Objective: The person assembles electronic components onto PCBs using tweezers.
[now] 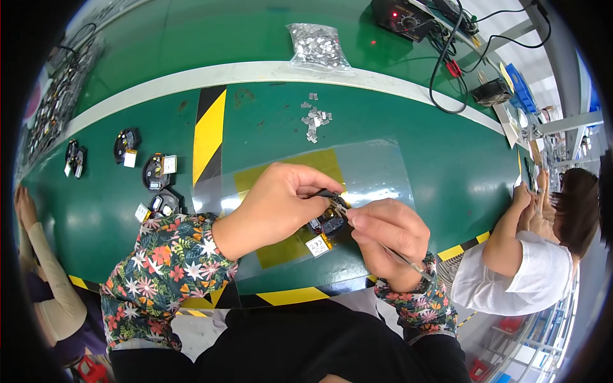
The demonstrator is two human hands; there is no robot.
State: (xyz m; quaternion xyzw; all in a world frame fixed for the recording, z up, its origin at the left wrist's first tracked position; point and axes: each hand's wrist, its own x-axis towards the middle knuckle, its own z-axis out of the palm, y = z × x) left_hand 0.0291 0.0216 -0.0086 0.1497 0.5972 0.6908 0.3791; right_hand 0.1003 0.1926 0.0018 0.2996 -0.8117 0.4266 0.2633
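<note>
A round black electronic device point(330, 223) with an exposed circuit board is held over the mat by my left hand point(271, 203), whose fingers close on its upper rim. From its lower side hangs a small white battery point(317, 245) with a yellow edge. My right hand point(391, 237) pinches slim metal tweezers point(407, 262), their tips at the device's right side. Just what the tips touch is hidden by my fingers. Beneath both hands lies a clear plastic sheet point(383, 172) with a yellowish square point(278, 254) on it.
Small metal pieces point(314, 119) lie scattered beyond my hands. Behind them, a clear bag point(317, 46) of similar pieces rests past a white rail point(255, 71). Several similar devices point(156, 171) sit left. A black control box point(401, 19) with cables stands far right. Co-workers point(511, 268) flank the bench.
</note>
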